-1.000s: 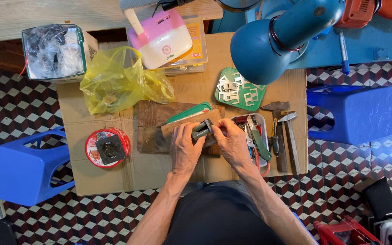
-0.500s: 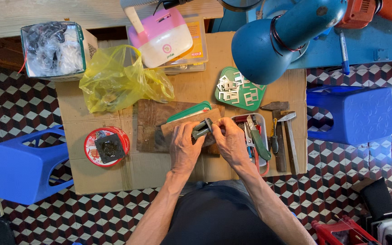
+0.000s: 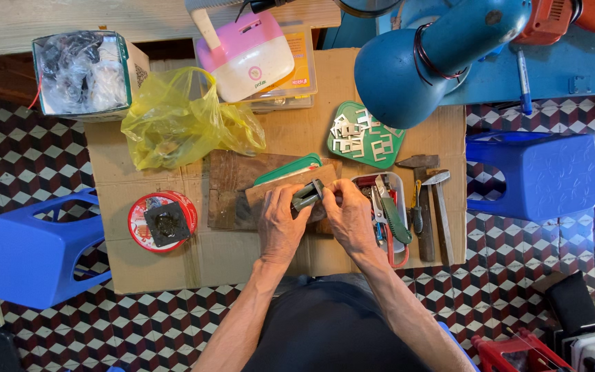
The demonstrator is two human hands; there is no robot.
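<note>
Head view: 2 hands meet over the wooden board (image 3: pixel 242 180), left hand (image 3: pixel 280 224) clamped around a small dark cylindrical part (image 3: pixel 307 195) to steady it, right hand (image 3: pixel 349 215) pinching its end, tool tray (image 3: pixel 397 189) just beyond the right hand.

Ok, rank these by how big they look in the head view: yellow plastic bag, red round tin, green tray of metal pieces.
1. yellow plastic bag, clearly largest.
2. green tray and red round tin look about alike, so no ranking between them.

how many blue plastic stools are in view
2: one blue plastic stool stands left of the cardboard-covered table, the other blue plastic stool right of it. Others may sit outside the frame.
</note>
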